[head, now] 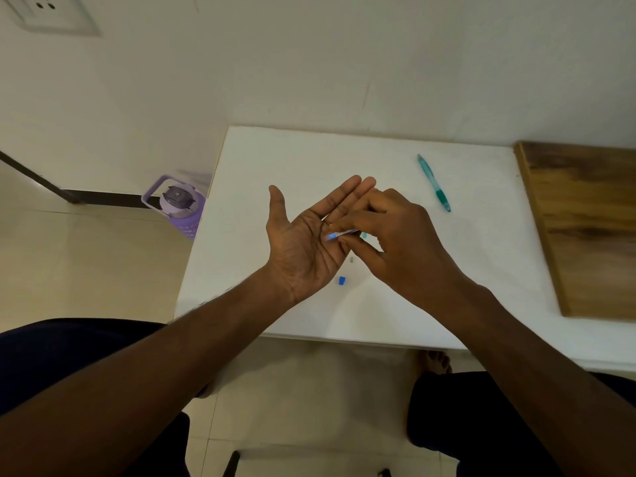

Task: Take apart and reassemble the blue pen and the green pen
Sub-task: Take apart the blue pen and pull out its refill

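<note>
Above the white table [275, 160], the left hand [303, 235] lies flat and spread, palm up, seemingly as a tray to catch small parts. Just at its three o'clock, the right hand [389, 235] pinches the blue pen [339, 234], fingers closed on its barrel over that palm. A blue cap [341, 280] and a tiny grey piece [351, 259] lie loose below at six o'clock. Well apart at two o'clock, the green pen [434, 182] rests whole, apparently awaiting its turn.

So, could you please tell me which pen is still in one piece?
The green pen, lying whole on the table; the blue pen is in the right hand.
</note>
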A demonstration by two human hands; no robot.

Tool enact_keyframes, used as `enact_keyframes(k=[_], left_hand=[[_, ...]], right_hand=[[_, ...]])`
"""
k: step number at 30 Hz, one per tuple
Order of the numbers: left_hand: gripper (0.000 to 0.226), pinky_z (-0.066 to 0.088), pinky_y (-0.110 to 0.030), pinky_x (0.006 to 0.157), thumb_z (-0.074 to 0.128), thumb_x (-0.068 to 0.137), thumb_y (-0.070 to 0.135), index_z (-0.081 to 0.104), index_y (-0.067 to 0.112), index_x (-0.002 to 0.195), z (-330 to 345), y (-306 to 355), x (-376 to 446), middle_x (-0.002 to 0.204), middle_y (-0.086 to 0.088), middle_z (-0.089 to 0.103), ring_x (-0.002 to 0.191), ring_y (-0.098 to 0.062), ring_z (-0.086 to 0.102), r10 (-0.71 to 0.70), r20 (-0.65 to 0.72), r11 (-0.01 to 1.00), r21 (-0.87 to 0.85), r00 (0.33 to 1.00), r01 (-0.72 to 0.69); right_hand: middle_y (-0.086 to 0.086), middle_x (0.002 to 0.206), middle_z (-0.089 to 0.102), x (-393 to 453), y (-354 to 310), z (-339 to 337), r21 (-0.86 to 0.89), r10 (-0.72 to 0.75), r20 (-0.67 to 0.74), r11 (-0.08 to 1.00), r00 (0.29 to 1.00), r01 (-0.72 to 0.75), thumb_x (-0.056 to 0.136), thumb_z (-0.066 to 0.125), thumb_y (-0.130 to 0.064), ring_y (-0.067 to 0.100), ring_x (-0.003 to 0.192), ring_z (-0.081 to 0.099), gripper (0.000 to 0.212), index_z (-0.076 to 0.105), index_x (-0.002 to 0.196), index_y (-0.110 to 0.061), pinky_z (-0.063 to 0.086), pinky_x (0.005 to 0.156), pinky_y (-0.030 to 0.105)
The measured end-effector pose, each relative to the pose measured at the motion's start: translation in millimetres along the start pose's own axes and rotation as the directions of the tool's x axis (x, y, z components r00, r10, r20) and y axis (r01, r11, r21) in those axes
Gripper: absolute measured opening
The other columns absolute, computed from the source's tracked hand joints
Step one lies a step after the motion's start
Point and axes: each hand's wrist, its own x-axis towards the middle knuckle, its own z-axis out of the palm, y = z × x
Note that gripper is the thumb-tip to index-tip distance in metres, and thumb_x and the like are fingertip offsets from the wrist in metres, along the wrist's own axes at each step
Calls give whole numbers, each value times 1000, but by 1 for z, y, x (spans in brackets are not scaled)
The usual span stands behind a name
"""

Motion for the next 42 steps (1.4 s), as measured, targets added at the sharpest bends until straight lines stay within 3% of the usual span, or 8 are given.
enact_keyframes(k=[3, 6, 14, 19, 25, 28, 32, 42], left_hand=[[113, 58, -35, 101, 14, 90, 88, 44, 0, 154, 0, -1, 0, 154, -17, 55, 134, -30, 62, -1, -7, 1000, 2, 1000, 1], [113, 43, -40, 118, 12, 90, 88, 41, 1, 156, 1, -2, -1, 158, -16, 50, 142, -29, 55, -7, -31, 1000, 28, 999, 8], [113, 26, -48, 129, 13, 91, 88, 40, 0, 157, 3, -3, 1, 160, -19, 46, 147, -33, 48, -22, -43, 999, 28, 999, 23], [112, 45, -46, 116, 16, 91, 88, 42, 0, 155, 3, 0, 1, 159, -20, 47, 146, -34, 48, -25, 6, 999, -40, 1000, 25], [110, 42, -48, 119, 22, 90, 88, 48, 1, 153, 6, 6, 0, 157, -21, 51, 143, -34, 53, -37, -32, 999, -38, 999, 35], [89, 60, -43, 99, 35, 95, 80, 68, 8, 134, 12, 13, 1, 139, -16, 68, 125, -31, 69, 4, -234, 987, 159, 972, 35], [31, 59, -34, 82, 58, 102, 48, 79, 27, 108, 10, 12, 1, 108, 5, 82, 96, -16, 77, 314, -445, 726, 682, 839, 90], [19, 52, -30, 72, 72, 92, 48, 80, 32, 98, 13, -1, -5, 95, 15, 81, 72, 1, 72, 344, -371, 579, 807, 862, 116]], right_hand=[[16, 99, 77, 0, -1, -1, -28, -4, 10, 1000, 1000, 4, 86, 86, -11, 34, 89, 69, 21, 82, 105, -5, 44, 79, 28], [17, 102, 77, -1, -1, -3, -59, -23, 27, 998, 999, 24, 89, 84, -11, 36, 92, 69, 20, 82, 108, -4, 44, 81, 29], [13, 107, 78, -3, 4, -2, -97, -25, 45, 995, 999, 29, 90, 83, -14, 34, 97, 68, 23, 81, 112, -8, 49, 84, 33], [12, 106, 80, -6, 11, 2, -38, 26, 45, 999, 999, -24, 88, 85, -20, 32, 94, 70, 26, 80, 110, -7, 55, 86, 40], [6, 99, 80, -5, 12, 0, 122, 154, 10, 981, 988, -154, 88, 86, -23, 14, 85, 63, 22, 81, 104, -10, 49, 80, 24], [4, 101, 79, -3, 15, -3, 123, 236, -2, 965, 972, -234, 91, 83, -30, 16, 87, 64, 24, 81, 107, -12, 52, 80, 30], [-4, 101, 79, -3, 22, -12, 113, 277, -102, 958, 955, -265, 94, 80, -30, 14, 87, 66, 17, 82, 106, -19, 50, 78, 23], [-5, 101, 79, -3, 31, -15, 93, 328, -168, 944, 930, -316, 94, 80, -34, 15, 85, 68, 17, 80, 106, -22, 59, 83, 35]])
